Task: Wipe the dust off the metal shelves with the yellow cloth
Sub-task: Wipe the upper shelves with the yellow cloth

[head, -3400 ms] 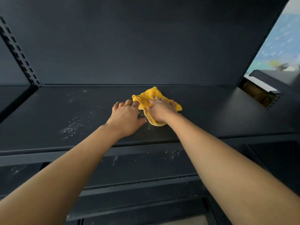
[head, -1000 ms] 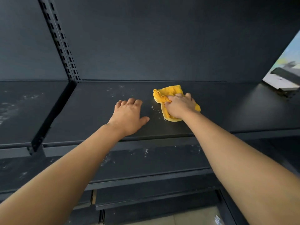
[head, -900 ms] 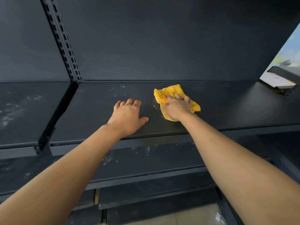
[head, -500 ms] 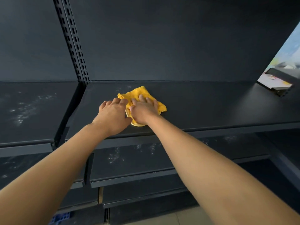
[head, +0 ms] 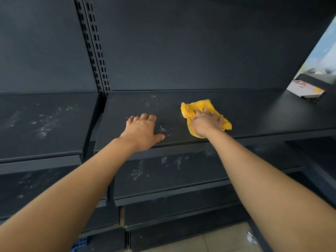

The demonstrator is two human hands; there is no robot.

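A yellow cloth (head: 197, 108) lies crumpled on the dark metal shelf (head: 263, 115) in front of me. My right hand (head: 206, 122) presses flat on the cloth, covering its near half. My left hand (head: 142, 130) rests palm down on the same shelf, a hand's width left of the cloth, holding nothing, its fingers slightly apart. White dust specks (head: 164, 129) lie between the two hands, and more dust (head: 151, 100) sits toward the back of the shelf.
A slotted upright post (head: 94, 51) divides this shelf from the dusty left shelf (head: 43, 120). A lower shelf (head: 163, 171) below also carries dust. At the right end sits a dark bracket with a white label (head: 307, 88). Tiled floor (head: 209, 239) shows at the bottom.
My right hand has slid the cloth to the right, away from my left hand, which it was touching half a second ago. Dust specks now show between the hands.
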